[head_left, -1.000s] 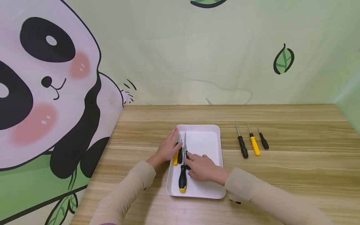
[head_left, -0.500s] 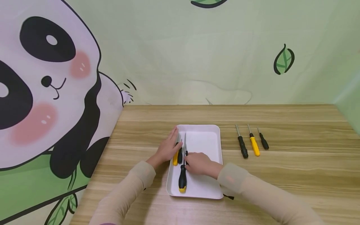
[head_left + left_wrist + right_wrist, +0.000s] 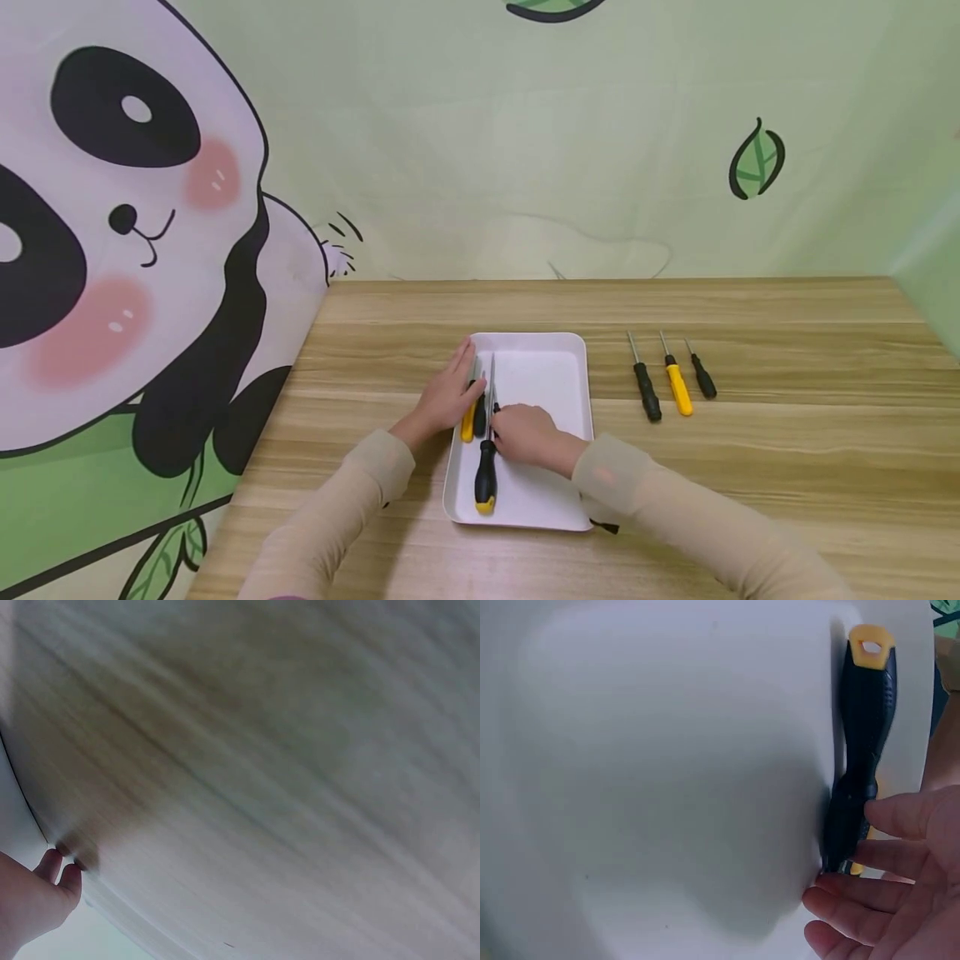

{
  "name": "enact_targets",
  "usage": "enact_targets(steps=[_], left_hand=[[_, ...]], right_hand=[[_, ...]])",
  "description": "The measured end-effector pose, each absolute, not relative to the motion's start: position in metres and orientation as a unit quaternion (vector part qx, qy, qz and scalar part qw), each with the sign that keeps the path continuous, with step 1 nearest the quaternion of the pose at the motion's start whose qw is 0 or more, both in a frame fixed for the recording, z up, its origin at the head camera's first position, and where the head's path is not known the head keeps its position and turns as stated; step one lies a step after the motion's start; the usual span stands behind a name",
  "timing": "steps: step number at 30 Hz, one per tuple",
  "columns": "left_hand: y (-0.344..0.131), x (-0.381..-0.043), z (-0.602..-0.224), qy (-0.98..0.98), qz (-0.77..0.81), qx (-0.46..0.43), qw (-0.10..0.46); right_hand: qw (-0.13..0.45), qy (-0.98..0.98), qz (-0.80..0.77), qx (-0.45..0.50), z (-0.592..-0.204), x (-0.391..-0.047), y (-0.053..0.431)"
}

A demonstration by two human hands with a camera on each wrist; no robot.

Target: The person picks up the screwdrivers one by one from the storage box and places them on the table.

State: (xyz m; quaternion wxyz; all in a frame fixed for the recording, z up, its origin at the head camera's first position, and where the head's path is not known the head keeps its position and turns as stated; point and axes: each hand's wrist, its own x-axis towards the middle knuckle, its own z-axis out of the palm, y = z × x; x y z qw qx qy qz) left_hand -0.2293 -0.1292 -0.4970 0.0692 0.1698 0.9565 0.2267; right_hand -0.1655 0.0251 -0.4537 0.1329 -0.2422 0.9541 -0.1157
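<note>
In the head view, my left hand [image 3: 447, 395] lies along the left rim of the white tray [image 3: 555, 512], fingers extended and thumb reaching inward. Beneath that thumb are a yellow-handled screwdriver [image 3: 468, 423] and a black-handled screwdriver [image 3: 481, 417]. Beside them lies a long screwdriver [image 3: 486, 477], its black handle capped in yellow. My right hand [image 3: 527, 433] has curled fingers at a small black screwdriver [image 3: 845, 817] just right of the long shaft. The right wrist view shows fingers and thumb bent around its handle, partly covering it. In the left wrist view, only some left-hand fingertips [image 3: 71, 879] show.
Right of the tray, three screwdrivers lie in a row on the wooden table [image 3: 810, 458]: a black one [image 3: 647, 392], a yellow one [image 3: 678, 388] and a shorter black one [image 3: 703, 377]. A panda-printed backdrop [image 3: 450, 150] hangs behind the table.
My right hand's spread fingers have curled in at the small black screwdriver. The long screwdriver has shifted very slightly left. My left hand stays in place.
</note>
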Motion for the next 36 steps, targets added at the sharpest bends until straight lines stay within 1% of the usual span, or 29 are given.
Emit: enact_targets(steps=[5, 10, 25, 36], left_hand=[[-0.13, -0.228, -0.496, 0.955, 0.231, 0.175, 0.067], [-0.129, -0.228, -0.496, 0.955, 0.233, 0.172, 0.071], [-0.129, -0.229, -0.494, 0.954, 0.234, 0.169, 0.074], [-0.129, -0.229, -0.497, 0.955, 0.232, 0.171, 0.072]], right_hand=[[0.101, 0.957, -0.095, -0.253, -0.456, -0.162, 0.024], [0.089, 0.962, -0.081, -0.244, -0.454, -0.159, 0.023], [0.118, 0.962, -0.111, -0.22, -0.451, -0.156, 0.026], [0.113, 0.963, -0.106, -0.22, -0.454, -0.151, 0.027]])
